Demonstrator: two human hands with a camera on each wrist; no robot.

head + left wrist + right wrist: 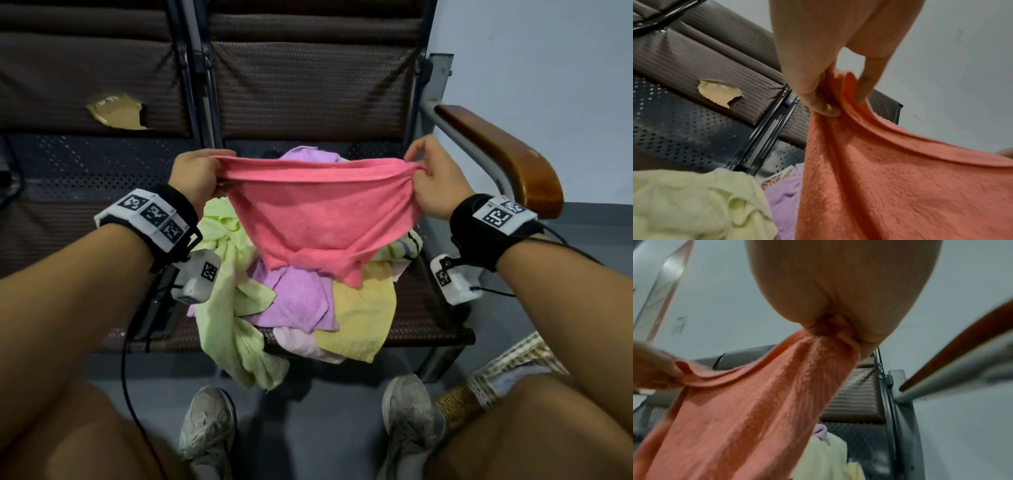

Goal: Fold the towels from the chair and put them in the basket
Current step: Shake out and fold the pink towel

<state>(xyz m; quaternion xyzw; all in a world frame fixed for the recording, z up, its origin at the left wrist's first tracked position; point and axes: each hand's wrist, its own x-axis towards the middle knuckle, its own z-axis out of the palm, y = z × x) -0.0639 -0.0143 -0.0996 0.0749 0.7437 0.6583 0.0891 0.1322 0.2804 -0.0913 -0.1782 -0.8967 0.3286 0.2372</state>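
A pink towel [322, 212] hangs stretched between my two hands above the chair seat. My left hand [200, 174] pinches its left top corner, seen close in the left wrist view [830, 104] where thumb and fingers clamp the pink towel [900, 186]. My right hand [433, 178] grips the right corner, bunched in the fist [836, 331], and the pink towel [748, 410] drops away below it. Under the pink one lies a pile of towels on the seat: green [233, 308], purple [301, 294], yellow [363, 315]. A woven basket [479, 387] sits on the floor at the lower right, partly behind my right arm.
The chair [315, 85] has a dark woven back and a wooden armrest [503, 154] to the right of my right hand. A neighbouring seat back on the left has a torn patch [116, 111]. My shoes [209, 425] stand on grey floor before the seat.
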